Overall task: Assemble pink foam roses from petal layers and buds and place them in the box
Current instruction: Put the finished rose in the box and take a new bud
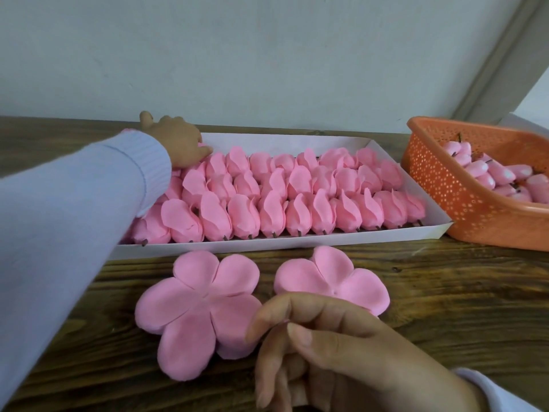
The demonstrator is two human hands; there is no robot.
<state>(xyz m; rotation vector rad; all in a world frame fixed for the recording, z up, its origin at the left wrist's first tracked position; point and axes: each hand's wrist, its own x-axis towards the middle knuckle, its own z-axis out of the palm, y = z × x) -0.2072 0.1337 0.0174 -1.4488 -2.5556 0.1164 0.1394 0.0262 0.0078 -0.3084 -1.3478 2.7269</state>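
Note:
A white shallow box (297, 239) holds several rows of finished pink foam roses (297, 197) lying with stems toward me. My left hand (175, 141) reaches into the box's far left corner; its fingers rest on a rose (205, 150) there and the thumb sticks up, apart from it. In front of the box lie two flat pink petal layers, a large one (196, 310) and a smaller one (332, 281). My right hand (326, 346) hovers over the near edge of both layers, with its fingers loosely curled and nothing in them.
An orange perforated basket (463, 203) with several pink buds (499, 173) stands at the right, beside the box. Everything sits on a dark wooden table (445, 307) against a pale wall.

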